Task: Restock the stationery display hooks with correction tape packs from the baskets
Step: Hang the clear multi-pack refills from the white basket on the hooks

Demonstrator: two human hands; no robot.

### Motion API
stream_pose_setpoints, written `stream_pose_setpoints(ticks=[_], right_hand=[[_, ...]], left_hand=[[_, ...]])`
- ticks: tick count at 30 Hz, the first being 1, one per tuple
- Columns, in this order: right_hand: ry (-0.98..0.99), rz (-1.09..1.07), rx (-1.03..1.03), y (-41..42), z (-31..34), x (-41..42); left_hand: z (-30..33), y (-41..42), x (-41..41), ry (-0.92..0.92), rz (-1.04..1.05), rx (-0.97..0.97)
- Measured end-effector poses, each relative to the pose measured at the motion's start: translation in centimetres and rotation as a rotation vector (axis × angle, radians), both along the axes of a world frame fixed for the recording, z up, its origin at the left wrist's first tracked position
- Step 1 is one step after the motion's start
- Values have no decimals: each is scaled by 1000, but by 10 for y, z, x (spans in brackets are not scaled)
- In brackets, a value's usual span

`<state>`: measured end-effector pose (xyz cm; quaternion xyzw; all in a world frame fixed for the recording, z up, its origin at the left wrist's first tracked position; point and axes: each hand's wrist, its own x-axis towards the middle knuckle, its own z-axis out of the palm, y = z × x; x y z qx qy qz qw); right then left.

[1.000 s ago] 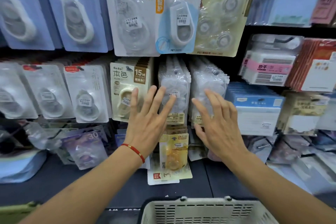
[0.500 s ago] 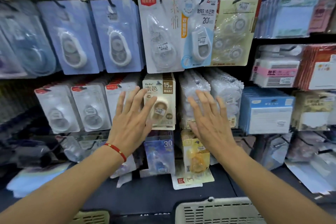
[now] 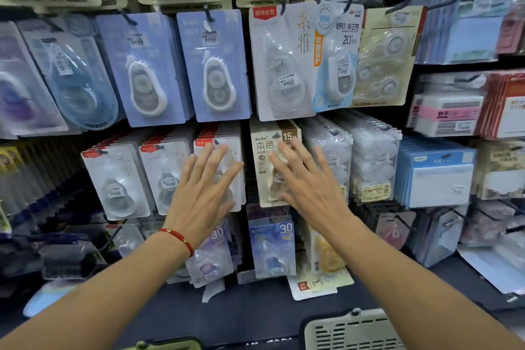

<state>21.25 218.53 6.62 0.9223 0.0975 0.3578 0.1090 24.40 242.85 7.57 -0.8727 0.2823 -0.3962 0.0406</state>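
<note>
Correction tape packs hang in rows on the display hooks. My left hand (image 3: 203,193), with a red bracelet at the wrist, lies flat with straight fingers against a white pack with a red tab (image 3: 227,148) in the middle row. My right hand (image 3: 306,182) is spread flat over the beige 15M pack (image 3: 265,148) beside it. Neither hand holds anything. Blue packs (image 3: 211,65) and a large white pack (image 3: 281,65) hang in the row above. A pale basket (image 3: 352,332) sits at the bottom edge, its inside hidden.
Clear bagged packs (image 3: 372,162) and blue boxed items (image 3: 434,173) hang to the right. Purple and yellow packs (image 3: 272,247) hang low, above the dark shelf (image 3: 255,315). A green basket rim (image 3: 164,345) shows at the bottom left.
Both hands have slid left along the middle row, from the clear bagged packs to the white and beige packs. The view has tilted up, showing more upper rows.
</note>
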Motion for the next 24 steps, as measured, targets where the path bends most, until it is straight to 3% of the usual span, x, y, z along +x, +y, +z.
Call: stream_pose_setpoints(ticks=[24], right_hand=[[-55, -81, -32, -1, -11, -6]], left_hand=[[-17, 26, 3, 26, -31, -18]])
